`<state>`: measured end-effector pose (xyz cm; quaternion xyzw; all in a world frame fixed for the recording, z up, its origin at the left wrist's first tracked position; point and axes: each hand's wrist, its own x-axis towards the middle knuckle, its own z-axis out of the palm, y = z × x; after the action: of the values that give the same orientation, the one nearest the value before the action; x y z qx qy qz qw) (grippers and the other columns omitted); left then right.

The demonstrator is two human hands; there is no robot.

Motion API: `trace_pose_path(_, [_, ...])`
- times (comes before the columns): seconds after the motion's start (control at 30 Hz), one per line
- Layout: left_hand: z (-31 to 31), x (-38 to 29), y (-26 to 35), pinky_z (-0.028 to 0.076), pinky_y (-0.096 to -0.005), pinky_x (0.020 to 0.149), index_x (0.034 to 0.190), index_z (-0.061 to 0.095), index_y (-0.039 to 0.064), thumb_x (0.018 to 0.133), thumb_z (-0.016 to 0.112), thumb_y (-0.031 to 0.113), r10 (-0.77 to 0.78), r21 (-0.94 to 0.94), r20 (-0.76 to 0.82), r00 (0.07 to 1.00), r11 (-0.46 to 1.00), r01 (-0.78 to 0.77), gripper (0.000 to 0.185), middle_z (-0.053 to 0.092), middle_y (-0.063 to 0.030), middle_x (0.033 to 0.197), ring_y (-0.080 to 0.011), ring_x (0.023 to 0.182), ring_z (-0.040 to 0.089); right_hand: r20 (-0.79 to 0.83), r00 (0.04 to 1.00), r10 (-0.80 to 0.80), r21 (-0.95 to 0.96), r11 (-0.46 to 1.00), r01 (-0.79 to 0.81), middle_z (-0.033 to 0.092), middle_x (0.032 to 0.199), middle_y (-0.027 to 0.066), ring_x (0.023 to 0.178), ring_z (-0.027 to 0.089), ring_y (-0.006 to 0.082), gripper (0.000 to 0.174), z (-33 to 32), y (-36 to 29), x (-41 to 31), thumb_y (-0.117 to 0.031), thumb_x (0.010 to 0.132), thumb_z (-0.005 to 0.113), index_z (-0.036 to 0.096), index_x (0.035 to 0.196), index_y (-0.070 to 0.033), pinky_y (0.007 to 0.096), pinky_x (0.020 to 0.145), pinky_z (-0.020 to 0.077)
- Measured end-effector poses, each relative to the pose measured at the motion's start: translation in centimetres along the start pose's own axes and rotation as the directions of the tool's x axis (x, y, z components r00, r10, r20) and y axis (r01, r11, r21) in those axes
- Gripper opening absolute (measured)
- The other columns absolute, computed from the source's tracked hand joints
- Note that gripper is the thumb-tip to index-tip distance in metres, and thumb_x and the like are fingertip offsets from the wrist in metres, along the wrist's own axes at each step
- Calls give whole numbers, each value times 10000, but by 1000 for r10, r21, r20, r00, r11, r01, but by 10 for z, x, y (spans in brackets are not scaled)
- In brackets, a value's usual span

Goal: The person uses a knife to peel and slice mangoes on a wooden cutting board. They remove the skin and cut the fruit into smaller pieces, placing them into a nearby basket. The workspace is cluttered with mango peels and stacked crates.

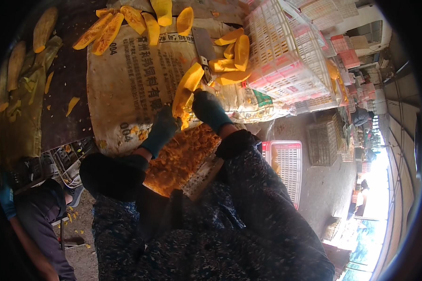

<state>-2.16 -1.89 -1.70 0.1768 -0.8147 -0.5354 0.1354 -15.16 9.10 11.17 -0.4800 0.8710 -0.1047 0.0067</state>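
Both my hands wear dark teal gloves. My left hand [162, 127] grips the lower end of a long piece of orange squash [187, 87], where stringy pulp hangs. My right hand [209, 109] is against the right side of the same piece; whether it holds a tool is hidden. Beneath my hands, a crate of scooped squash pulp [183, 154] stands by my lap. A cleaver [204, 45] lies on the printed woven sack [126, 80] just beyond the squash. Cut squash pieces [242, 52] rest to its right, and more squash wedges [107, 33] lie at the far left of the sack.
A white and pink plastic crate [277, 52] stands on the table's right. On the floor are a pink-rimmed basket [285, 168] and a grey crate [321, 144]. A co-worker's gloved hand [6, 202] and leg are at lower left. Whole squashes [45, 28] lie at upper left.
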Motion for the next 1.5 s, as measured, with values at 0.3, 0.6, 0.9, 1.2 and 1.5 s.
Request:
trace_pose_path(0.3, [-5, -1, 21, 474, -464, 680, 1017, 479, -31, 813, 627, 192, 44, 0, -52, 998, 999, -44, 337, 549, -232, 926, -384, 831, 571, 181, 964, 196, 246, 940, -237, 632, 812, 232, 817, 623, 405, 192, -3, -51, -43, -192, 844, 532, 563, 943, -31, 490, 706, 489])
trace_pose_path(0.6, [-23, 3, 25, 491, -435, 626, 1031, 481, -39, 774, 653, 175, -42, 246, 192, 981, 969, -6, 376, 566, -221, 877, -357, 767, 586, 142, 990, -5, 389, 920, -51, 624, 802, 190, 750, 601, 393, 195, 23, -29, -91, -150, 826, 564, 560, 994, -52, 441, 649, 478])
trace_pose_path(0.9, [-63, 17, 0, 517, -341, 656, 1325, 394, 45, 833, 674, 200, -126, 83, 357, 926, 991, 102, 587, 605, -145, 986, -214, 766, 597, -177, 984, 21, 125, 992, 2, 571, 1201, 182, 969, 612, 325, 479, -52, 41, -46, -289, 888, 590, 473, 1277, -36, 369, 820, 489])
trace_pose_path(1.2, [-85, 34, -30, 432, -373, 941, 1277, 471, 17, 902, 550, 280, 308, 480, 88, 947, 820, -311, 465, 506, -218, 1226, -289, 1022, 572, 222, 974, 37, -60, 998, -24, 641, 969, 186, 879, 617, 359, 569, -43, 22, 0, -337, 796, 679, 488, 1259, -65, 443, 765, 482])
trace_pose_path(1.5, [-81, -9, 43, 500, -360, 528, 899, 600, 35, 908, 531, 252, 447, 740, -168, 879, 646, -187, 227, 610, -159, 701, -251, 615, 619, 347, 862, 370, 687, 525, -503, 654, 768, 131, 645, 654, 199, 384, -1, 25, -47, -318, 810, 682, 627, 1000, 11, 338, 547, 513])
